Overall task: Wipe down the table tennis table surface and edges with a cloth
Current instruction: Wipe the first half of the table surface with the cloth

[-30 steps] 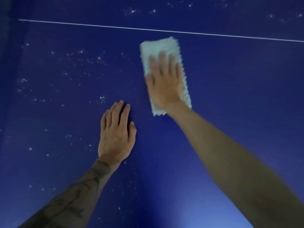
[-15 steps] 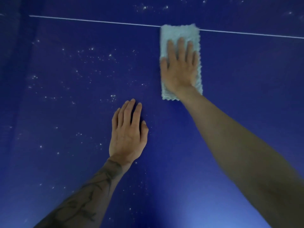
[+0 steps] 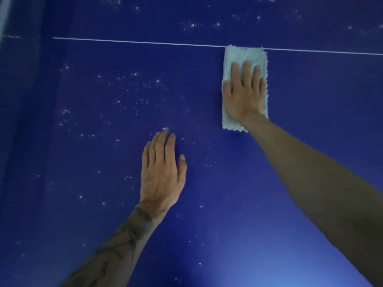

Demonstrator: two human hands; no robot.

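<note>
1. The right hand (image 3: 244,94) lay flat on a pale folded cloth (image 3: 243,55), fingers straight and slightly apart, palm pressing it down; nothing was gripped.
2. The cloth sat on the blue table tennis surface (image 3: 310,125) at about 1 o'clock in the view. It was rectangular, with its long side running from 12 to 6 o'clock.
3. The cloth's far short edge touched the thin white line (image 3: 134,42) that crossed the surface from 9 to 3 o'clock. Its near edge showed just beside the right wrist, at the wrist's 9 o'clock.
4. The left hand (image 3: 161,172) rested palm down on the bare surface near the centre of the view. Its fingers were straight and close together with the thumb out toward 3 o'clock, and it held nothing.
5. The left hand was well apart from the cloth, which lay at its 1 o'clock.
6. White specks (image 3: 157,81) dotted the surface, mostly from 9 to 12 o'clock of the left hand. More lay past the white line at 12 o'clock.
7. The left forearm (image 3: 124,241) carried dark tattoo marks and came in from 7 o'clock. The bare right forearm (image 3: 310,183) came in from 4 o'clock.
8. A dark blurred strip (image 3: 12,100) ran down the 9 o'clock side of the view; what it was could not be told.
</note>
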